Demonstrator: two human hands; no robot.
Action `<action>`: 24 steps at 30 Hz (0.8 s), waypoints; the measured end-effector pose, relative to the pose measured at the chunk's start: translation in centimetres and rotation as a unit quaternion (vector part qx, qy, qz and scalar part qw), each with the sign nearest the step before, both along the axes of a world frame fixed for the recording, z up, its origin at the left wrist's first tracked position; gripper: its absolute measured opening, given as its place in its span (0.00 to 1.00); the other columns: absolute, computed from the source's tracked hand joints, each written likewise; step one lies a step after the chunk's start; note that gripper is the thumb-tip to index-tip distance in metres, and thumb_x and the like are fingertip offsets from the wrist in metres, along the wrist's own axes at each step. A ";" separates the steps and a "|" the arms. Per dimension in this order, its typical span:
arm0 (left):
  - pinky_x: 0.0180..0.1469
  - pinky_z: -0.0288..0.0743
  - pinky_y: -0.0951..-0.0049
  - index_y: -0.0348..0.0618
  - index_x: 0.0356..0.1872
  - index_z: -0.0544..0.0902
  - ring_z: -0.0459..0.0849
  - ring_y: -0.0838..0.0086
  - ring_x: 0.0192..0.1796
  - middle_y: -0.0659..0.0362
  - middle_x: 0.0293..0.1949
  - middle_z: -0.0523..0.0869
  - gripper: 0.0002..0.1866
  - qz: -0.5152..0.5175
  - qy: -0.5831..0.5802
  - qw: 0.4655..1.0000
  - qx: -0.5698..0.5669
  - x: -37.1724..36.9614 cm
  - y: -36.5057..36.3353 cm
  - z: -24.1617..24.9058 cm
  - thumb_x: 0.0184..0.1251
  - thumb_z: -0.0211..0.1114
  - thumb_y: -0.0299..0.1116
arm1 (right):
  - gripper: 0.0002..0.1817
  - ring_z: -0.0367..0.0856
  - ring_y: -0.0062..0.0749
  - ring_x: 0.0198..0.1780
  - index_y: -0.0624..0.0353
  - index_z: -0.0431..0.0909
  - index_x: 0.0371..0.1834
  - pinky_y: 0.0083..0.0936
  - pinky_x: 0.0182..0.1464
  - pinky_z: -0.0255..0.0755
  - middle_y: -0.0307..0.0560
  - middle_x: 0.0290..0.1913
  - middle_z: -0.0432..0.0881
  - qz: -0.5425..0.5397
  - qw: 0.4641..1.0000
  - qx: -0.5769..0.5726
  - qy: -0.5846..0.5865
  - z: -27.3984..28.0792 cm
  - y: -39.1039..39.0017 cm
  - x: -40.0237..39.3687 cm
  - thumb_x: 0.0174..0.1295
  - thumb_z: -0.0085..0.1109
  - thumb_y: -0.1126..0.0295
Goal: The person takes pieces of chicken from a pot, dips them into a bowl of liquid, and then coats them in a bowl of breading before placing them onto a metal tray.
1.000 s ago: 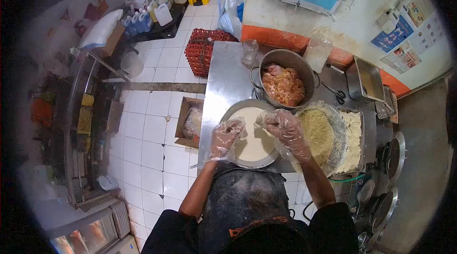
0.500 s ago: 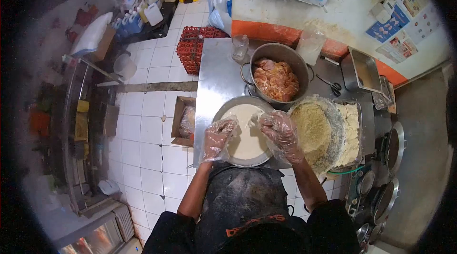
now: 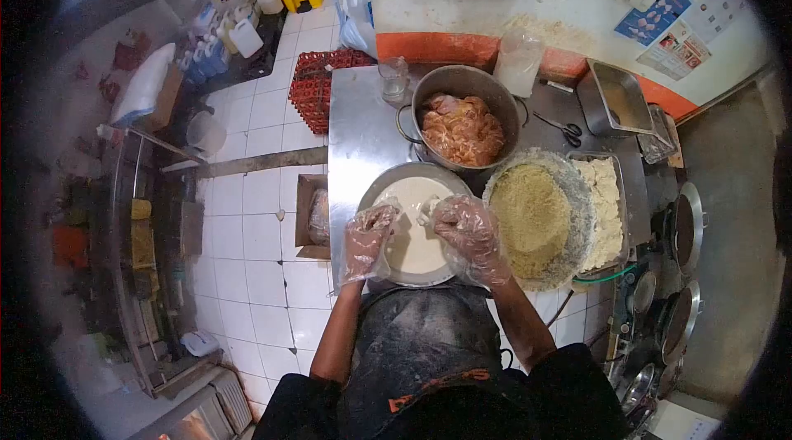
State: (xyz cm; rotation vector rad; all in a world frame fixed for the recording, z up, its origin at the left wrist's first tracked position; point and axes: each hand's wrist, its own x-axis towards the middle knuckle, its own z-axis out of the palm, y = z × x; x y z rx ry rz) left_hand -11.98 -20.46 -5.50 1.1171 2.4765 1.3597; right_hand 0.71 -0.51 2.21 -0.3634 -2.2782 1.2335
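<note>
A metal bowl (image 3: 369, 192) of pale, runny batter (image 3: 412, 234) is in front of my body. My left hand (image 3: 368, 240), in a clear plastic glove, is over its left rim with the fingers curled together. Gloved the same way, my right hand (image 3: 469, 234) is above the right rim, fingers pinched. Whitish, batter-coated matter shows at the fingertips of both hands; I cannot make out what it is. Right of the bowl is a wide basin (image 3: 584, 229) of yellowish crumbly flour (image 3: 528, 217). Behind stands a pot (image 3: 513, 97) of raw meat pieces (image 3: 462, 130).
A tray of pale coated pieces (image 3: 605, 209) lies right of the basin. Scissors (image 3: 569, 133), a steel pan (image 3: 615, 101), a clear jug (image 3: 518, 60) and a glass (image 3: 393, 81) are towards the back. Red crates (image 3: 322, 89) stand beyond the table's left edge (image 3: 346, 110).
The view has shifted slightly, so the surroundings sit a little further left. Both hands remain above the batter bowl with fingers drawn together; their pose differs only slightly.
</note>
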 end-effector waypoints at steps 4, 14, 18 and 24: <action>0.61 0.82 0.66 0.41 0.53 0.91 0.91 0.64 0.55 0.51 0.53 0.92 0.12 0.043 -0.185 0.979 0.072 0.8 0.0 1.0 0.73 0.67 0.29 | 0.14 0.88 0.43 0.49 0.53 0.88 0.39 0.38 0.49 0.82 0.45 0.45 0.88 0.045 0.977 0.208 0.021 1.9 0.1 -0.1 0.48 0.80 0.70; 0.58 0.83 0.65 0.41 0.52 0.90 0.91 0.63 0.53 0.54 0.52 0.92 0.12 0.051 -0.187 0.978 0.074 0.7 0.1 1.2 0.76 0.64 0.31 | 0.09 0.84 0.47 0.56 0.57 0.87 0.47 0.43 0.64 0.75 0.52 0.50 0.89 0.047 0.991 0.126 0.026 0.0 -0.6 0.6 0.66 0.67 0.71; 0.59 0.83 0.64 0.42 0.53 0.90 0.91 0.63 0.53 0.54 0.53 0.92 0.12 0.033 -0.189 0.980 0.057 0.4 -0.5 0.6 0.76 0.63 0.31 | 0.13 0.89 0.42 0.48 0.53 0.88 0.36 0.37 0.48 0.84 0.42 0.39 0.88 -0.001 0.990 0.142 0.019 0.7 -1.0 0.0 0.46 0.78 0.74; 0.57 0.83 0.68 0.42 0.53 0.91 0.92 0.67 0.51 0.52 0.51 0.93 0.12 0.009 0.052 0.998 -0.028 0.1 -0.1 0.4 0.74 0.65 0.30 | 0.07 0.88 0.38 0.41 0.56 0.86 0.34 0.33 0.49 0.83 0.45 0.37 0.87 0.004 0.999 0.027 0.033 1.5 -1.2 0.1 0.54 0.76 0.74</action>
